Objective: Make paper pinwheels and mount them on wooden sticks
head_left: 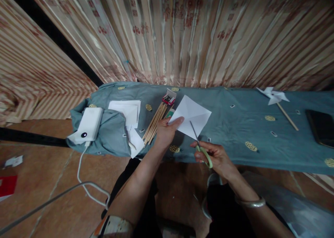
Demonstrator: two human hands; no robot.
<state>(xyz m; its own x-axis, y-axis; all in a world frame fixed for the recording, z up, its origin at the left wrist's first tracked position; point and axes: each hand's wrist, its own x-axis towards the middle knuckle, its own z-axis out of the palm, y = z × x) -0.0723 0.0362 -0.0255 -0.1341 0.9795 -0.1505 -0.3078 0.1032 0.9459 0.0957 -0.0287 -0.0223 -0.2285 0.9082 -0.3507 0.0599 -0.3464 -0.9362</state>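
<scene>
this is looking like a home: patterned curtains (188, 40) are hanging behind, a pineapple-print cloth (227, 137) is lying before them, and brown floor tiles (39, 168) are showing below.

The room was dim, its soft light coming from out of sight. The paper (195, 113) showed brightest, while the floor (177, 182) under the bench (227, 133) sank into shadow. Pale sheen streaked the curtain (153, 40). Details looked slightly soft, and the view's outer edges were stretched.
</scene>
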